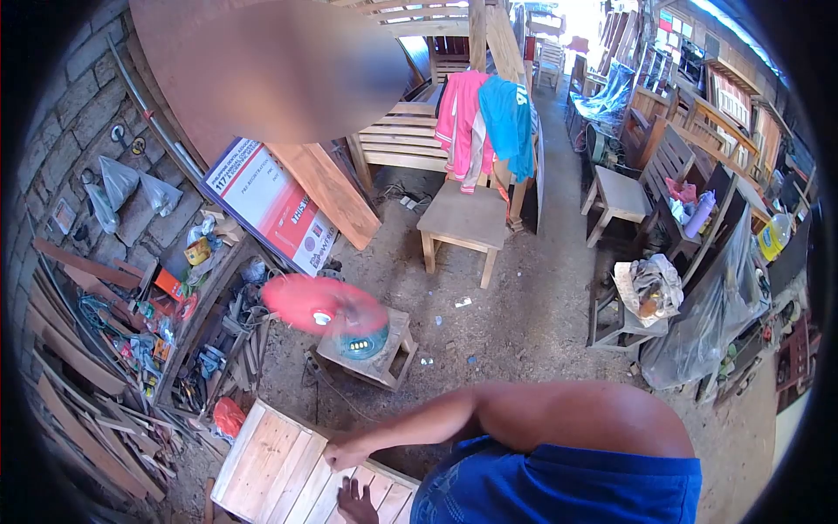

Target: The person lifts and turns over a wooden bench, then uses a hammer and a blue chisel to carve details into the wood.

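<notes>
Fingers of the left hand (357,505) part loosely, while the right hand's (347,453) curl shut, any grip hidden, over a slatted wooden panel (272,461), near left; light, even pressure seems wisest. Beyond, a red fan (292,302) blurs.

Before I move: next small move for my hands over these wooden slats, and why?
Probably lay the open hand flat on the wooden slats to steady them: its fingers are spread, and the closed hand is just beyond it. Whether the closed hand grips anything isn't clear.
</notes>
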`<move>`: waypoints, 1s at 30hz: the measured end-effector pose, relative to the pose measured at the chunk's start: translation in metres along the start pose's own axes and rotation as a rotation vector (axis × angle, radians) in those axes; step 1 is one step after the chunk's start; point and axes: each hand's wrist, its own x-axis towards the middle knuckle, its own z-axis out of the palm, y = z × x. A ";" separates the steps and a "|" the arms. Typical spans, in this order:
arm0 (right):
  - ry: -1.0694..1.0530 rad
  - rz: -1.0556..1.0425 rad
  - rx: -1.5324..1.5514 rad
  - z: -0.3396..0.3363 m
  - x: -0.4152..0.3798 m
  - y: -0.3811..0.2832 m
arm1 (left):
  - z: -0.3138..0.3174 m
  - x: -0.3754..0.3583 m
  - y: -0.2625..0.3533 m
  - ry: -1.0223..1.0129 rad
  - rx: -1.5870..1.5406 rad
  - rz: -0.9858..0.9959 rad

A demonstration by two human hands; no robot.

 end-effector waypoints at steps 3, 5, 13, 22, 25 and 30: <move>-0.323 0.306 0.677 0.006 0.000 -0.018 | 0.069 -0.011 0.035 0.003 -0.377 -0.090; -0.283 0.318 0.696 0.008 -0.001 -0.015 | 0.080 -0.011 0.045 -0.131 -0.378 -0.088; -0.112 0.407 0.822 0.023 -0.006 -0.006 | 0.064 0.005 0.022 -0.194 -0.316 -0.110; -0.312 0.951 0.857 0.074 -0.024 0.064 | -0.002 -0.059 -0.117 0.177 -0.325 -0.136; -0.426 1.067 0.784 0.116 -0.038 0.117 | -0.055 -0.092 -0.281 -0.057 -0.973 0.080; -0.548 1.280 0.664 0.198 -0.044 0.203 | -0.051 -0.179 -0.398 1.087 -1.475 -0.439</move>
